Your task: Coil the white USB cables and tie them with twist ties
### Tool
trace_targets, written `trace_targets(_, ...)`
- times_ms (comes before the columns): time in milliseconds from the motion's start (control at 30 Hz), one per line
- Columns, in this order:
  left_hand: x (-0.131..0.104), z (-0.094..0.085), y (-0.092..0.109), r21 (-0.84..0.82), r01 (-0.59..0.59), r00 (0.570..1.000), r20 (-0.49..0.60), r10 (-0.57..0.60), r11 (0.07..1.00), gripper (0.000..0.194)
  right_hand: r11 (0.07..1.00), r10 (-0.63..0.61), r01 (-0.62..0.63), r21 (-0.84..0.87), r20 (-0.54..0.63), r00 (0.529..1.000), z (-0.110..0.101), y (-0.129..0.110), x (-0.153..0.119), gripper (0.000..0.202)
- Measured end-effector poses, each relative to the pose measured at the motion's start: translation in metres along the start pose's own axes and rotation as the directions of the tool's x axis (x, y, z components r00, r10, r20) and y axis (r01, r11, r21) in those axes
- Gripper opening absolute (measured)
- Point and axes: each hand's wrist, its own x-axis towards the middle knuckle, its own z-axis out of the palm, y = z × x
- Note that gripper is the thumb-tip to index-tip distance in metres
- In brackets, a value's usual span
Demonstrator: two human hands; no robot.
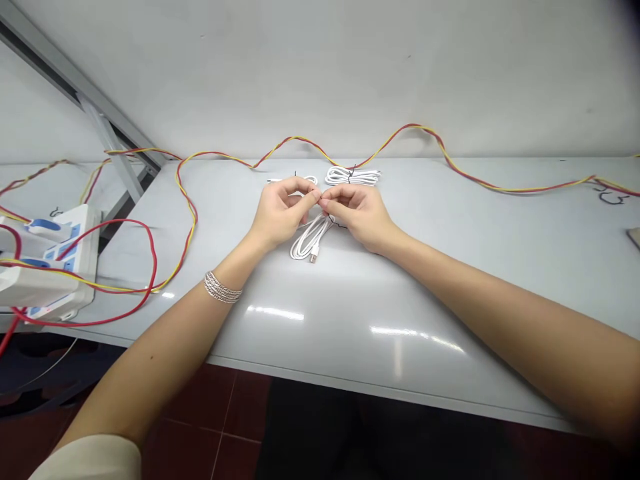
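Observation:
My left hand (286, 210) and my right hand (356, 212) meet fingertip to fingertip above the grey table (320, 320). Both are pinched; whatever lies between the fingertips is too small to make out. Just below them a looped white cable (307, 241) rests on the table, its metal USB plug pointing toward me, with a thin black tie (336, 222) beside my right fingers. Behind my right hand lies a coiled white cable (350, 176) bound with a black tie. Another white cable (307, 179) is partly hidden behind my left hand.
Twisted red and yellow wires (295, 139) run along the back wall and curve down on the left. A white power strip (85, 250) with plugs stands at the left edge. Black ties (611, 195) lie at the far right. A metal brace (113, 150) slants at the back left.

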Motion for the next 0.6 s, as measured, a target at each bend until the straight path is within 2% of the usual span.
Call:
trace_targets(133, 0.0002, -0.0004, -0.0005, 0.001, -0.013, 1.0, 0.011, 0.013, 1.0, 0.029, 1.0, 0.018, -0.018, 0.016, 0.001, 1.0, -0.0007, -0.0024, -0.0003, 0.026)
trace_targets(600, 0.0004, 0.0016, -0.0003, 0.03, 0.001, 0.999, -0.054, 0.0, 1.0, 0.026, 0.994, -0.062, 0.059, -0.096, -0.026, 0.998, 0.0009, 0.0018, 0.0006, 0.02)
